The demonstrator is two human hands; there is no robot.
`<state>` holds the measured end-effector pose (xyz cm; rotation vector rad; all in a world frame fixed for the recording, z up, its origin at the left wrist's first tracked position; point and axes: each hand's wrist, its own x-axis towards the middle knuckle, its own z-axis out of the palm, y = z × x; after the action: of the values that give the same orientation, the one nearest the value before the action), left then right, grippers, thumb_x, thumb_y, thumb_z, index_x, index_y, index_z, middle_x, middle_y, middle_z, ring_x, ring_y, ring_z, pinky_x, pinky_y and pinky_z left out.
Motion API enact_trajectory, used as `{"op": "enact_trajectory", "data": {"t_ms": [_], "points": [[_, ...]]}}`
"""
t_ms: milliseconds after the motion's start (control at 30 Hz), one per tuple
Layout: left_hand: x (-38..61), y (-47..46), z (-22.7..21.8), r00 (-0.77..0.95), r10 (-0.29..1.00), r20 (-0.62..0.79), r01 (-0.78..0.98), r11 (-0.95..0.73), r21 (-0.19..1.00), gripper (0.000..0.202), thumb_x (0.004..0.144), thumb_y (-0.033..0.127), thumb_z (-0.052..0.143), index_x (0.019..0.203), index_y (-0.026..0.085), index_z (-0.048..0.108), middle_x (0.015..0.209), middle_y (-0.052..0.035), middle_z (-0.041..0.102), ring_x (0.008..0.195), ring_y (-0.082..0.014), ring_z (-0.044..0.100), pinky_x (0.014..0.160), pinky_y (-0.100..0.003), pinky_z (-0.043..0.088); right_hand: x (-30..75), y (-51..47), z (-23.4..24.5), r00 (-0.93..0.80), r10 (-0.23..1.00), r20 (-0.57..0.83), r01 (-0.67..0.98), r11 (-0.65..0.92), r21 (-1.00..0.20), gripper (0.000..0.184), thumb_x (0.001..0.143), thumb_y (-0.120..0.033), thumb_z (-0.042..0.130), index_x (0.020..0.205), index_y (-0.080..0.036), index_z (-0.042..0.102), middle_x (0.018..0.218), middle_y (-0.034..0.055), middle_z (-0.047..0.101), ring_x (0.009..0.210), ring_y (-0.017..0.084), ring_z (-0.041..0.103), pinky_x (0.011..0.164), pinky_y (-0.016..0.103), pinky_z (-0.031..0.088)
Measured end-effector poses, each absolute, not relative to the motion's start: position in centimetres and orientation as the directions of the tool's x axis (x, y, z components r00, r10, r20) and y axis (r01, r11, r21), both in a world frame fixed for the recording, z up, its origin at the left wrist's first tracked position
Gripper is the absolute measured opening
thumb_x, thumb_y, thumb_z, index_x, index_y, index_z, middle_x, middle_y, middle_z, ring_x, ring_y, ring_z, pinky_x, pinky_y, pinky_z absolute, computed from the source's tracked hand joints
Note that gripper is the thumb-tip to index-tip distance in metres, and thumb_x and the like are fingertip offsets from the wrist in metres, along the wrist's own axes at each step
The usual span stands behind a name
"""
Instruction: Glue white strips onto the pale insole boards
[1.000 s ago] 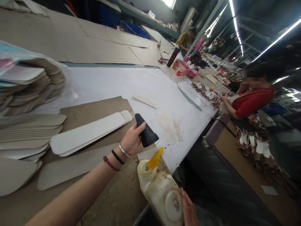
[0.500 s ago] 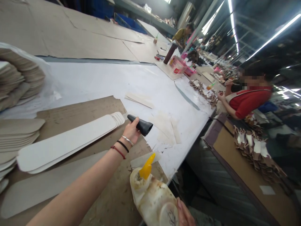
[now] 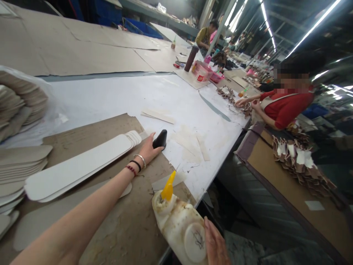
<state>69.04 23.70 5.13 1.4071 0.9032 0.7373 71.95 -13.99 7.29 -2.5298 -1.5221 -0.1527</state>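
My left hand [image 3: 148, 150] is closed around a black hollow tapered piece [image 3: 161, 140], which stands with its narrow end up by the edge of the brown board [image 3: 118, 209]. At the bottom of the view, my right hand [image 3: 216, 241] grips a stained white plastic bottle [image 3: 179, 217] with a yellow nozzle [image 3: 168, 187]. The bottle is tilted, its nozzle pointing up. Left of my left hand, a fanned stack of long white strips [image 3: 79, 167] with rounded ends lies on the board. A greyish strip [image 3: 44, 228] is partly hidden under my forearm.
Stacked rounded pieces [image 3: 22, 162] and a plastic-wrapped bundle [image 3: 24, 103] sit at left. Loose paper strips [image 3: 158, 117] lie on the white table [image 3: 110, 92]. A person in red [image 3: 292, 106] works at right, near a dark flask [image 3: 191, 59] and a pink basket [image 3: 204, 71].
My left hand has turned the black piece from lying sideways to upright, lowering it by the board's edge. The bottle stays in my right hand, almost unmoved.
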Motion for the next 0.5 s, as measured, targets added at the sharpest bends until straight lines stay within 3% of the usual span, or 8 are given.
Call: {"op": "enact_trajectory", "data": {"t_ms": [67,133,233,367,500], "points": [[66.9,21.9,6.1,0.498,0.864,-0.074,0.113,0.019,0.993,0.067,0.064,0.029,0.070,0.123,0.015,0.043,0.135,-0.0147,0.038,0.131,-0.0302,0.024,0.110,-0.042,0.009,71.8,-13.4,7.7,0.448,0.874,0.190,0.894,-0.440,-0.087,0.066,0.086,-0.014,0.036,0.144,-0.020,0.005,0.128,0.0133,0.046,0.116,0.031,0.046,0.092,0.049,0.043],[64.7,19.5,7.2,0.625,0.776,-0.082,0.116,0.012,0.993,0.059,0.070,0.037,0.064,0.122,0.015,0.045,0.131,-0.0135,0.045,0.125,-0.0288,0.035,0.108,-0.042,0.017,71.5,-12.5,8.3,0.413,0.893,0.179,0.911,-0.406,-0.080,0.076,0.082,-0.031,0.049,0.143,-0.015,0.006,0.130,0.0168,0.042,0.119,0.036,0.041,0.094,0.054,0.038],[62.8,16.3,8.8,0.864,0.486,-0.133,0.113,0.070,0.991,0.057,0.069,0.039,0.067,0.121,0.022,0.051,0.118,-0.0076,0.059,0.114,-0.0264,0.049,0.101,-0.041,0.033,71.0,-11.2,9.1,0.415,0.898,0.148,0.910,-0.406,-0.088,0.101,0.064,-0.049,0.065,0.141,-0.012,0.013,0.131,0.0188,0.039,0.116,0.040,0.040,0.091,0.055,0.038],[62.8,14.3,9.8,0.962,0.238,-0.131,0.097,0.147,0.984,0.047,0.065,0.036,0.071,0.108,0.021,0.061,0.111,-0.0050,0.063,0.106,-0.0238,0.055,0.094,-0.035,0.040,70.6,-10.7,9.5,0.448,0.881,0.150,0.894,-0.440,-0.084,0.102,0.056,-0.041,0.067,0.140,-0.012,0.016,0.128,0.0190,0.039,0.112,0.039,0.042,0.087,0.053,0.040],[63.3,13.7,9.6,0.956,0.260,-0.136,0.075,0.233,0.970,0.024,0.074,0.037,0.062,0.085,0.016,0.060,0.088,-0.0048,0.065,0.083,-0.0184,0.059,0.077,-0.029,0.046,70.6,-10.9,9.4,0.423,0.892,0.157,0.906,-0.414,-0.087,0.094,0.062,-0.039,0.061,0.140,-0.012,0.016,0.127,0.0188,0.039,0.112,0.038,0.042,0.086,0.052,0.040]]}}
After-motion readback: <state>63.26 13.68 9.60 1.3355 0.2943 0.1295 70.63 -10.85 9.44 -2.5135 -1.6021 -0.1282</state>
